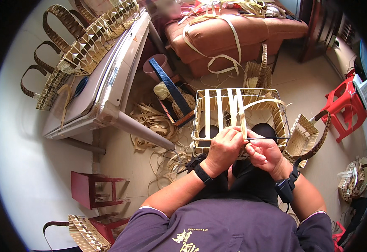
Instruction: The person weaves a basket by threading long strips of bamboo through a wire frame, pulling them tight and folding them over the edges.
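On my lap rests a rectangular basket with a dark wire frame (269, 137) and pale woven sides. Several flat pale strips (220, 110) run side by side across its left half, from the far rim to the near one. My left hand (226, 147) is closed, its fingers pinching the strip (242, 115) nearest the open right half where it meets the near wire. Close beside it, my right hand (264, 153) is also closed, thumb and fingers at the same spot under the wire; the strip's end is hidden there. Another loose strip (267, 101) curves over the basket's right side.
A handled basket (303, 140) stands right of my knees, another (257, 77) beyond the frame. Coiled strips (152, 126) and a box with a blue handle (171, 86) lie left. Around are a table (108, 90), a brown sofa (229, 35) and a red stool (346, 105).
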### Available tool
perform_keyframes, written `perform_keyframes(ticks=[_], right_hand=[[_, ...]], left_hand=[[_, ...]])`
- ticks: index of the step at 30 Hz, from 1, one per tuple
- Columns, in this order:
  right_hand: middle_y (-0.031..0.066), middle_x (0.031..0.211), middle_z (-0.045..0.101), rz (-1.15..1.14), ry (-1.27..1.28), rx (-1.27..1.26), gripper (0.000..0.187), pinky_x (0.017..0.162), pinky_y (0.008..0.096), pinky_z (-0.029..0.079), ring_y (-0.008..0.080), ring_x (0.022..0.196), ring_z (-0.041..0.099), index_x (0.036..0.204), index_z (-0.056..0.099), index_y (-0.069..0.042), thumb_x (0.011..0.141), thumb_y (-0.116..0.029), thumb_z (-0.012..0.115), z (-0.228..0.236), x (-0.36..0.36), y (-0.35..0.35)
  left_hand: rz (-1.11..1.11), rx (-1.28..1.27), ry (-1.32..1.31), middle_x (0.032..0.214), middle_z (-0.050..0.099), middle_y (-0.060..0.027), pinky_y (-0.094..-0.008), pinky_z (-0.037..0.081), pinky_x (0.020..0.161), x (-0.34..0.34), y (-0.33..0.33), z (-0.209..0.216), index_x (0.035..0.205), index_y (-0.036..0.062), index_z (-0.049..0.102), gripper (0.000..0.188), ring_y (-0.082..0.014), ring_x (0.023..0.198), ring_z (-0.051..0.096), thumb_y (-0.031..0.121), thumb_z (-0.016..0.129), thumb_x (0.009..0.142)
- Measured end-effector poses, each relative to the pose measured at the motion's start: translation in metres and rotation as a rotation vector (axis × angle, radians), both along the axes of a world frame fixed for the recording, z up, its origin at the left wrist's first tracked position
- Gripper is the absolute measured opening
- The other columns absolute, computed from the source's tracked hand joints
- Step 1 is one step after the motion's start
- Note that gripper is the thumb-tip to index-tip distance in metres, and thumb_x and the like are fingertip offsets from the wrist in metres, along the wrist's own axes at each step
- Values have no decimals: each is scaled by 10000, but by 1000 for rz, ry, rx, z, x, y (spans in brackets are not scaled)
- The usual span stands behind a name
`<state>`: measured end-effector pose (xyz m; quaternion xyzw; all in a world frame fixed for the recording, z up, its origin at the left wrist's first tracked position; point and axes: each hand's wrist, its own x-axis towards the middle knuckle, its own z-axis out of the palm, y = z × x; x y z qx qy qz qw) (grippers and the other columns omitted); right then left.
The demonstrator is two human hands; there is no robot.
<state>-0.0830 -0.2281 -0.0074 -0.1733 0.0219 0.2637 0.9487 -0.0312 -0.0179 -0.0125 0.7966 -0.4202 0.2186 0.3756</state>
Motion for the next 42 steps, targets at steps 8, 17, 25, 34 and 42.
perform_keyframes(ticks=[8, 17, 25, 34, 42], right_hand=[[179, 938, 762, 45, -67, -400, 722, 448, 238, 499, 147, 548, 658, 1734, 336, -147, 1064, 16, 549, -7, 5, 10], [242, 925, 773, -13, -30, -521, 383, 457, 299, 592, 225, 568, 739, 1533, 461, -28, 1151, -53, 477, -7, 3, 11], [191, 835, 752, -115, 15, -684, 269, 447, 320, 601, 235, 563, 743, 1314, 535, 4, 1233, -246, 482, -10, -1, 19], [142, 797, 729, -298, 111, -754, 214, 419, 294, 543, 198, 534, 697, 1208, 566, -18, 1222, -218, 493, -2, -6, 33], [73, 737, 676, -44, 13, -734, 209, 424, 237, 469, 126, 491, 603, 1112, 620, -88, 1207, -254, 535, 6, -19, 11]], left_hand=[[-8, -35, -20, 1060, 786, -145, -457, 635, 866, 2, 0, 2, 959, 60, 713, 106, -354, 1058, 773, 99, 808, 931], [13, -13, 117, 993, 787, -136, -449, 628, 853, 1, 4, 3, 951, 69, 725, 98, -345, 1057, 778, 94, 816, 923], [28, 13, 157, 981, 781, -113, -443, 611, 813, 1, 3, 10, 986, 72, 722, 120, -332, 999, 771, 109, 828, 944], [2, 9, 235, 982, 789, -93, -440, 616, 780, 2, 7, 12, 1060, 82, 732, 151, -315, 941, 772, 93, 828, 945], [-9, -23, -5, 1088, 737, -100, -451, 598, 926, 9, 8, 8, 1001, 77, 746, 162, -335, 1077, 735, 92, 861, 888]])
